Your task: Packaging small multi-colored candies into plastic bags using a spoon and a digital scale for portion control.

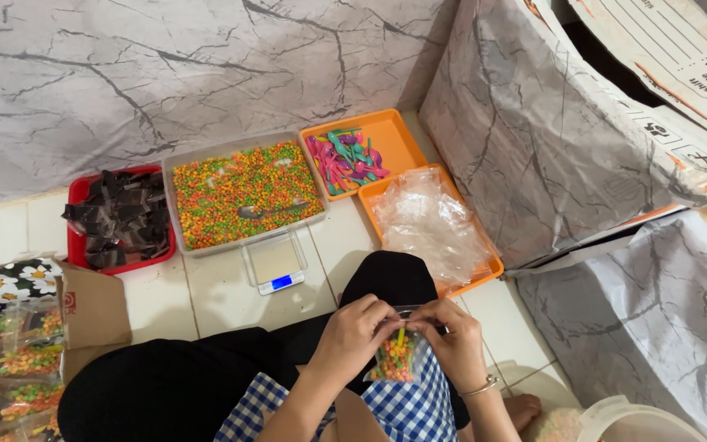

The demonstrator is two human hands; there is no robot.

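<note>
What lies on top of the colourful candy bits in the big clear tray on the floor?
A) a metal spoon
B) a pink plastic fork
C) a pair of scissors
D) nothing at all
A: a metal spoon rests across the multicoloured bits in the clear tray, between the red tray of dark pieces and the orange tray of small coloured spoons.

Red square tray of dark chocolate pieces [120,217] | clear tub of multicoloured candy beads [243,192] with metal spoon [267,210] | small digital scale [274,262] | orange tray of coloured plastic spoons [398,139] | orange tray of clear bags [493,266]
</note>
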